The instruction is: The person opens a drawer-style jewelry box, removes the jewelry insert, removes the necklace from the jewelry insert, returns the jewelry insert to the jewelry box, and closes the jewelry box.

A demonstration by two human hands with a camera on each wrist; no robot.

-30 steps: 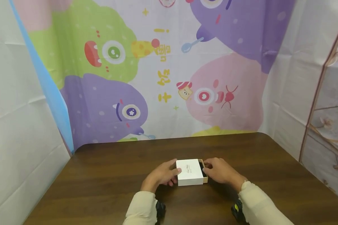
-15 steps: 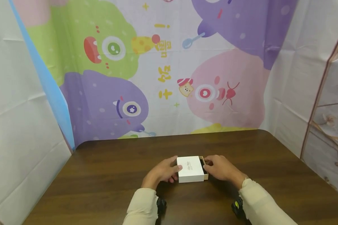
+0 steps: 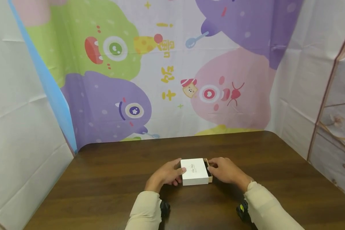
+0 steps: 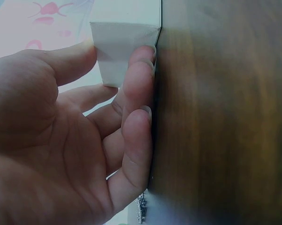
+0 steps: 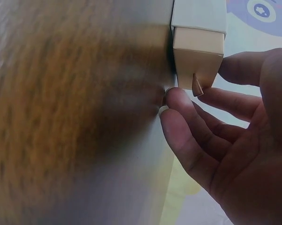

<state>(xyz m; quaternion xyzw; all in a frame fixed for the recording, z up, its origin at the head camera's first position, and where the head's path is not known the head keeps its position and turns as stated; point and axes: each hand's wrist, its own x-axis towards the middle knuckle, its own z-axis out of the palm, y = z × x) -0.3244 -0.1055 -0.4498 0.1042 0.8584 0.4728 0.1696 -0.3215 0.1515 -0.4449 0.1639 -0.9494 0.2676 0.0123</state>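
Note:
A white sliding gift box [image 3: 195,171] with small lettering on its lid lies flat on the brown table. Its tan inner drawer [image 3: 210,179] sticks out a little at the right end, and something black shows inside the gap. My left hand [image 3: 168,174] grips the left end of the sleeve, thumb on top and fingers curled at the side. With thumb and fingers, my right hand [image 3: 225,171] holds the drawer's end. In the right wrist view a small brown pull tab [image 5: 197,85] stands out from the drawer's end face [image 5: 190,63], close to the fingers.
The dark wood table [image 3: 118,166] reaches back to a cartoon-print curtain [image 3: 172,121]. Pale hanging sheets stand at the left and right sides. Black wrist straps [image 3: 164,209] show beneath the cream sleeves.
Box and hands sit slightly higher in the head view, as does the backdrop, so the camera has tilted down a little. The drawer sticks out about as far as before.

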